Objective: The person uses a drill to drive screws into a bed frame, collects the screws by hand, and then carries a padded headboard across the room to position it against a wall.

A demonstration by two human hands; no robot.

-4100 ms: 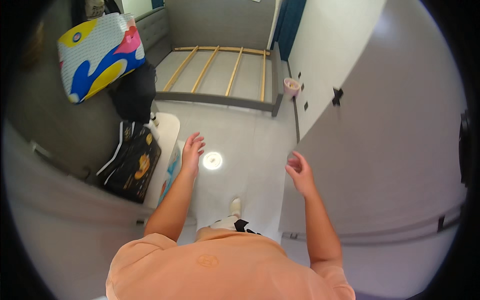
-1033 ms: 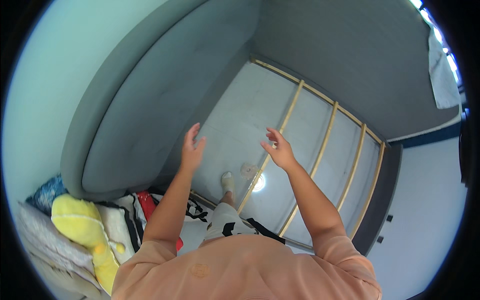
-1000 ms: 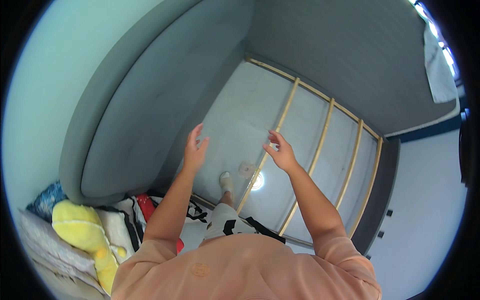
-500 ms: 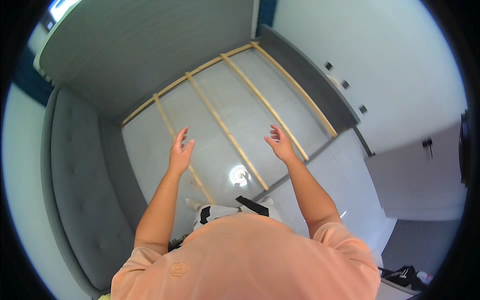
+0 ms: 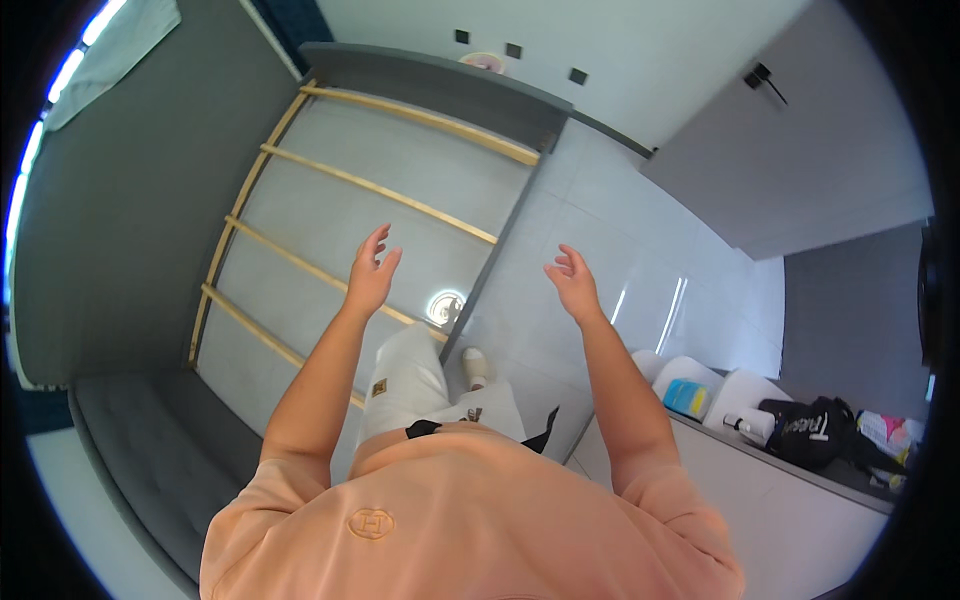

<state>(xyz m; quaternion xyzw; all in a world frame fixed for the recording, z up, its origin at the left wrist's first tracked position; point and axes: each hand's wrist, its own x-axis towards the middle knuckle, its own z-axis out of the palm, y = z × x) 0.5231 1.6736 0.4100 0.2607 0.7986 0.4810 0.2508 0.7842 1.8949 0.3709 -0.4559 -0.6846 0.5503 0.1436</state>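
Note:
My left hand point(image 5: 373, 270) is held up in the air with its fingers apart and nothing in it. Below it lies a grey bed frame with pale wooden slats point(image 5: 385, 192) running across its open base. My right hand point(image 5: 573, 285) is also raised and open, over the tiled floor just outside the frame's side rail point(image 5: 497, 255). Neither hand touches anything. One of my feet, in a light shoe point(image 5: 475, 366), stands outside the rail; my other foot is hidden.
A tufted grey headboard point(image 5: 160, 450) is at lower left. A tall grey panel point(image 5: 160, 180) rises along the frame's left side. At the right, a cabinet point(image 5: 735, 470) carries a black bag point(image 5: 815, 430) and a blue pack point(image 5: 687, 397). A grey door point(image 5: 790, 130) stands beyond.
My view has turned to the right, bringing the cabinet and more floor into sight. Both hands stay raised and empty; the right one is now beyond the side rail.

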